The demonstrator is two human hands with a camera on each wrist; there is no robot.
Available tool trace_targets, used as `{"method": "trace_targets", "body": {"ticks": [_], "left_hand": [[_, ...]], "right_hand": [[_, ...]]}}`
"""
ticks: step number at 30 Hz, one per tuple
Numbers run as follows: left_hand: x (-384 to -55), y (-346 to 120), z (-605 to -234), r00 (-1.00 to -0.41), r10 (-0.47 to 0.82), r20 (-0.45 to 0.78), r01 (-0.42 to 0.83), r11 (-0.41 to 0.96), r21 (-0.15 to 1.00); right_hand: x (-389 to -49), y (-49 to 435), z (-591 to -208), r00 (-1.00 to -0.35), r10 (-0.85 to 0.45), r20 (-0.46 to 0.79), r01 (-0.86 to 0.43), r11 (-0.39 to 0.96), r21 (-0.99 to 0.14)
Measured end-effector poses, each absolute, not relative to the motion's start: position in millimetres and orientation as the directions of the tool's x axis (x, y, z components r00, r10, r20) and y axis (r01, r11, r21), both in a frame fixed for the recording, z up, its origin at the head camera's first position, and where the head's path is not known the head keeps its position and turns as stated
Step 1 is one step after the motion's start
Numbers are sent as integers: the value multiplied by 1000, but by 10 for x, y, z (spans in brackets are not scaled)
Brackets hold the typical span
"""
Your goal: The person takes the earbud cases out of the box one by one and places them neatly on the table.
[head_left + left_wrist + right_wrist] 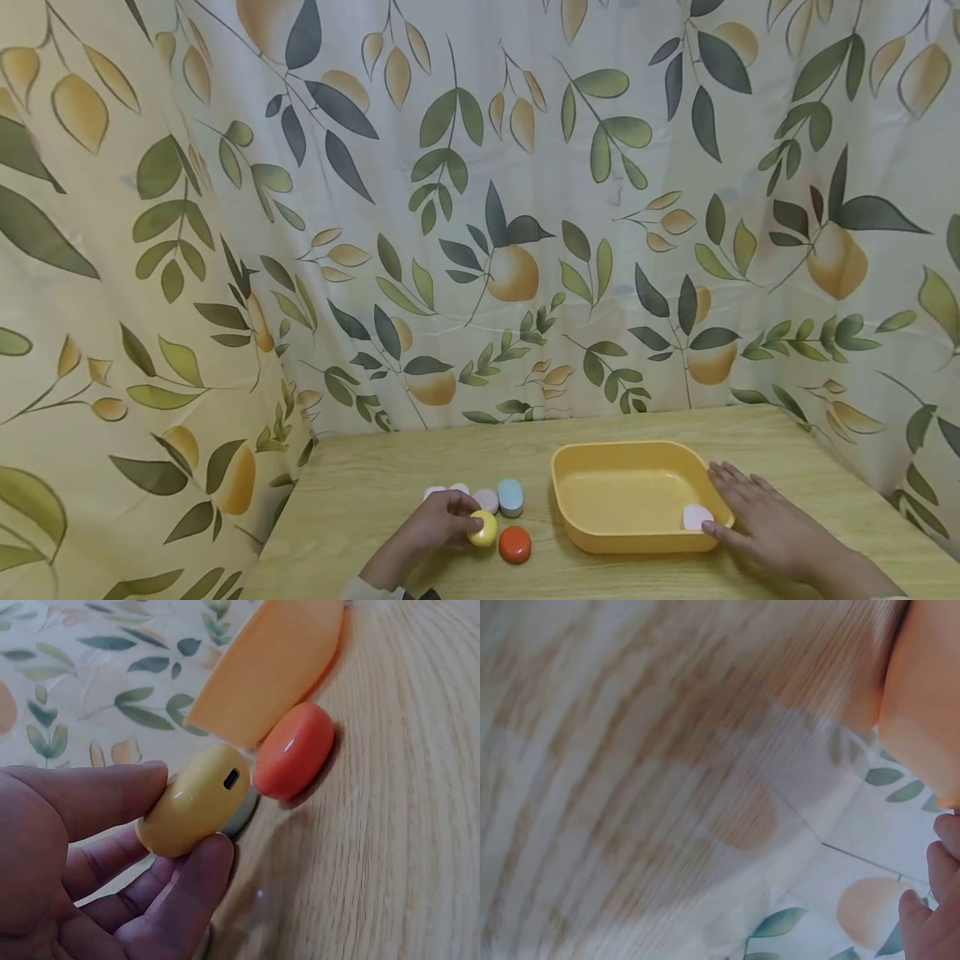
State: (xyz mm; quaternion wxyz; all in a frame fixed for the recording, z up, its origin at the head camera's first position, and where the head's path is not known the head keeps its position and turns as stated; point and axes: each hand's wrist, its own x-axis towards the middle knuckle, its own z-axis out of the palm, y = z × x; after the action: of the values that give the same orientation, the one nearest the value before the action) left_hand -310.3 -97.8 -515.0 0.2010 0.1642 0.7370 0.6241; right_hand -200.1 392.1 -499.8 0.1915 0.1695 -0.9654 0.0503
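Note:
In the head view, my left hand [444, 525] holds a yellow earbud case [482, 528] between thumb and fingers. Its glossy, rounded body shows a small charging port in the left wrist view [196, 801]. A similar red case [514, 544] lies on the table just right of it. My right hand [776, 525] rests against the right side of a yellow plastic tub [600, 543], fingers straight, thumb at the rim by the near right corner. Inside that corner sits a pale pinkish-white case [697, 517].
Behind the left hand stand a light blue case [511, 497], a pale pink one [487, 501] and whitish ones [459, 488], partly hidden. The wooden table [360, 467] meets a leaf-and-fruit patterned curtain [480, 333] at its back and sides.

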Motion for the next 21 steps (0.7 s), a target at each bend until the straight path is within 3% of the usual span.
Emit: {"method": "trace_targets", "body": {"ticks": [21], "left_hand": [[-2967,-1000,-5243,-862,505,-52,46,180,983]], "right_hand": [[-2001,3904,-4974,-866,-316,387,-355,934,-32]]}}
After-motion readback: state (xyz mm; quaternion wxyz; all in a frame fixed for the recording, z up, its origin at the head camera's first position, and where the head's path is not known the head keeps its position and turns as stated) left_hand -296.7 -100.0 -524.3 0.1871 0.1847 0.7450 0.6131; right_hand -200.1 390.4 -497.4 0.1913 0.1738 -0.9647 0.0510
